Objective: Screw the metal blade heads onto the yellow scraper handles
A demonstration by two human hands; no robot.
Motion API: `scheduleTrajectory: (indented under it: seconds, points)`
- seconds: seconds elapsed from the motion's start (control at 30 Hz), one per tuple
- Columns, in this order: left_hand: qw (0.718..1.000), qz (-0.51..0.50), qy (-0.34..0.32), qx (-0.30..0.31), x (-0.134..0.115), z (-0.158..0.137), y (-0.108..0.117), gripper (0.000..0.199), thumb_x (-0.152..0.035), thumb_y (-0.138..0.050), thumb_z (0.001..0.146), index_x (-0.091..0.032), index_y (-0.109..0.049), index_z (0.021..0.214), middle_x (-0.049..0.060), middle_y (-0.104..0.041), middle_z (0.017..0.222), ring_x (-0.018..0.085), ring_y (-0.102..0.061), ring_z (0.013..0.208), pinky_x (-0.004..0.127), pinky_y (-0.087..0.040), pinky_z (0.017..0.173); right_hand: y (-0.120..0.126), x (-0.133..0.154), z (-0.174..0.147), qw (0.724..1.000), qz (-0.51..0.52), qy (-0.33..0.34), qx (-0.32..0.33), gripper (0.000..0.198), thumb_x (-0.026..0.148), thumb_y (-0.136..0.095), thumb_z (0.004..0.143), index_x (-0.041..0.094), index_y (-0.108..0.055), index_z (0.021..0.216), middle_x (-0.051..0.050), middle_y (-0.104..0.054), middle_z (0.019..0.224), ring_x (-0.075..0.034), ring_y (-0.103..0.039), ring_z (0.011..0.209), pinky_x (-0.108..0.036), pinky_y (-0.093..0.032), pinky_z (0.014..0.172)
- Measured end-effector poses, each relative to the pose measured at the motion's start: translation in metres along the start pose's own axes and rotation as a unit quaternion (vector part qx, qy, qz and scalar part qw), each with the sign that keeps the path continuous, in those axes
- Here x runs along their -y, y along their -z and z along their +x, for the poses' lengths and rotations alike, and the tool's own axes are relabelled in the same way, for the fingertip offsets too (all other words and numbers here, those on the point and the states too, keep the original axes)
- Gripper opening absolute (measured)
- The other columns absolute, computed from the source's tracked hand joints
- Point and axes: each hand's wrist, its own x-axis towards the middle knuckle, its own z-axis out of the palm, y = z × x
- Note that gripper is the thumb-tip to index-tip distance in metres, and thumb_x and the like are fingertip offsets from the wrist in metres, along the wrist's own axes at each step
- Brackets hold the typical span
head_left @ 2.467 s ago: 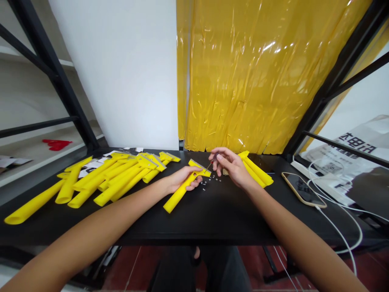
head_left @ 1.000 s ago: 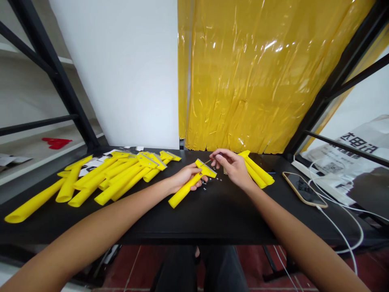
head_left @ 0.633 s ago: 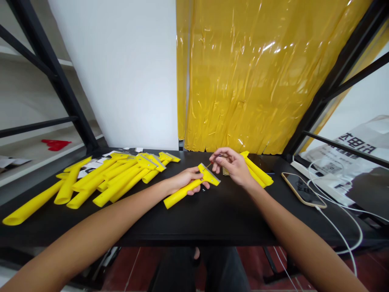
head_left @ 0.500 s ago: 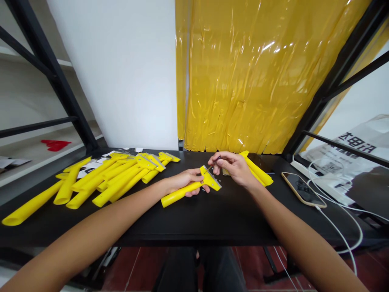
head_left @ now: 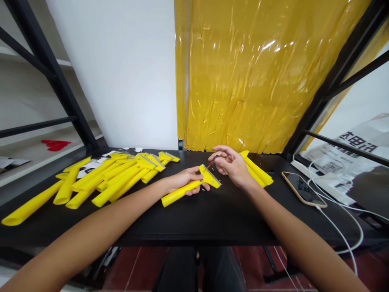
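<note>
Holding a yellow scraper point(head_left: 183, 192) above the middle of the black table point(head_left: 237, 215), the left hand point(head_left: 189, 181) grasps it at the neck, thumb on top and fingers curled beneath. The long axis of the scraper runs obliquely: the open end of its handle point(head_left: 173, 197) points to the near left, and its wide head point(head_left: 209, 178) points to the far right. The metal edge point(head_left: 215, 179) lies across this axis, slanting from far left to near right. The right hand point(head_left: 232, 164), its fingers loosely bent, grasps a small screwdriver point(head_left: 212, 163) by the reddish handle; the thin shaft slopes down and leftward to the far corner of the head, though whether the tip sits in a screw is too small to tell. Small screws point(head_left: 203, 189) lie on the table near the head. At left, a pile of scrapers point(head_left: 118, 174) rests partly over printed papers point(head_left: 91, 164), most of their handles pointing to the near left. Beyond the right hand lie further yellow pieces point(head_left: 258, 172), partly hidden; farther right lies a phone point(head_left: 302, 188) with a white cable point(head_left: 334, 228).
</note>
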Motion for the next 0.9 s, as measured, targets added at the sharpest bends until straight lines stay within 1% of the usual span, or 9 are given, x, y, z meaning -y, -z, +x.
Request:
scheduleTrajectory:
  seconds: [0.07, 0.17, 0.3, 0.37, 0.53, 0.67, 0.73, 0.83, 0.9]
  points:
    - [1.000, 0.002, 0.000, 0.007, 0.000, 0.000, 0.000, 0.036, -0.036, -0.063, 0.093, -0.020, -0.045, 0.119, 0.016, -0.073, 0.099, 0.012, -0.060, 0.051, 0.017, -0.039, 0.036, -0.002, 0.000, -0.001, 0.999, 0.030, -0.006, 0.019, 0.022, 0.035, -0.069, 0.091, 0.024, -0.064, 0.109, -0.004, -0.069, 0.100, -0.005, -0.050, 0.049, -0.021, -0.038, 0.041]
    - [1.000, -0.009, 0.000, -0.001, 0.002, 0.001, 0.001, 0.035, -0.035, -0.062, 0.093, -0.019, -0.045, 0.120, 0.016, -0.072, 0.100, 0.014, -0.064, 0.057, 0.017, -0.041, 0.037, -0.007, -0.001, -0.003, 0.998, 0.052, 0.000, 0.033, 0.020, 0.038, -0.064, 0.094, 0.023, -0.064, 0.107, -0.005, -0.068, 0.103, -0.007, -0.055, 0.052, -0.022, -0.043, 0.043]
    - [0.998, -0.043, -0.007, -0.037, 0.004, 0.002, 0.002, 0.039, -0.035, -0.060, 0.094, -0.020, -0.044, 0.126, 0.014, -0.071, 0.097, 0.015, -0.064, 0.058, 0.018, -0.041, 0.037, -0.010, -0.005, -0.005, 0.999, 0.018, 0.021, 0.023, 0.017, 0.032, -0.074, 0.087, 0.022, -0.070, 0.100, -0.004, -0.064, 0.107, -0.005, -0.052, 0.051, -0.022, -0.042, 0.042]
    - [0.997, -0.057, -0.010, -0.054, 0.004, 0.003, 0.002, 0.041, -0.035, -0.061, 0.094, -0.021, -0.043, 0.128, 0.012, -0.069, 0.095, 0.015, -0.064, 0.059, 0.017, -0.040, 0.036, -0.009, -0.005, -0.004, 1.000, -0.001, 0.026, 0.016, 0.016, 0.032, -0.075, 0.086, 0.022, -0.072, 0.098, -0.004, -0.063, 0.107, -0.004, -0.051, 0.050, -0.022, -0.041, 0.042]
    - [0.996, -0.067, -0.013, -0.059, 0.004, 0.002, -0.001, 0.039, -0.029, -0.067, 0.089, -0.022, -0.049, 0.124, 0.006, -0.062, 0.092, 0.015, -0.064, 0.064, 0.015, -0.040, 0.036, -0.006, -0.001, -0.003, 1.000, 0.012, 0.000, 0.016, 0.027, 0.037, -0.067, 0.092, 0.025, -0.066, 0.116, -0.005, -0.067, 0.104, -0.005, -0.052, 0.051, -0.021, -0.042, 0.041]
    - [0.997, -0.056, -0.015, -0.055, 0.003, 0.002, -0.003, 0.036, -0.028, -0.069, 0.087, -0.019, -0.052, 0.118, 0.007, -0.060, 0.094, 0.014, -0.063, 0.065, 0.016, -0.041, 0.036, -0.009, -0.001, -0.004, 0.999, 0.037, -0.006, 0.025, 0.025, 0.040, -0.063, 0.094, 0.024, -0.065, 0.113, -0.005, -0.067, 0.103, -0.008, -0.055, 0.057, -0.022, -0.044, 0.042]
    - [0.997, -0.058, -0.018, -0.054, 0.003, 0.002, -0.003, 0.036, -0.027, -0.069, 0.087, -0.019, -0.053, 0.118, 0.008, -0.060, 0.096, 0.014, -0.062, 0.066, 0.016, -0.040, 0.036, -0.010, -0.002, -0.005, 0.999, 0.027, -0.004, 0.017, 0.023, 0.039, -0.067, 0.092, 0.024, -0.067, 0.110, -0.005, -0.066, 0.101, -0.009, -0.054, 0.058, -0.023, -0.046, 0.044]
    - [0.997, -0.058, -0.021, -0.056, 0.002, 0.002, -0.002, 0.036, -0.027, -0.070, 0.087, -0.018, -0.053, 0.118, 0.009, -0.060, 0.098, 0.014, -0.062, 0.067, 0.016, -0.041, 0.037, -0.011, -0.003, -0.006, 1.000, -0.017, 0.013, 0.008, 0.017, 0.036, -0.071, 0.089, 0.023, -0.071, 0.101, -0.005, -0.063, 0.106, -0.006, -0.050, 0.054, -0.023, -0.044, 0.045]
    - [0.997, -0.053, -0.021, -0.057, 0.002, 0.002, -0.002, 0.037, -0.028, -0.070, 0.087, -0.018, -0.053, 0.118, 0.008, -0.059, 0.097, 0.014, -0.062, 0.067, 0.016, -0.041, 0.037, -0.010, -0.002, -0.006, 0.999, -0.032, 0.010, 0.006, 0.018, 0.036, -0.069, 0.091, 0.024, -0.072, 0.104, -0.005, -0.063, 0.107, -0.004, -0.048, 0.052, -0.023, -0.042, 0.045]
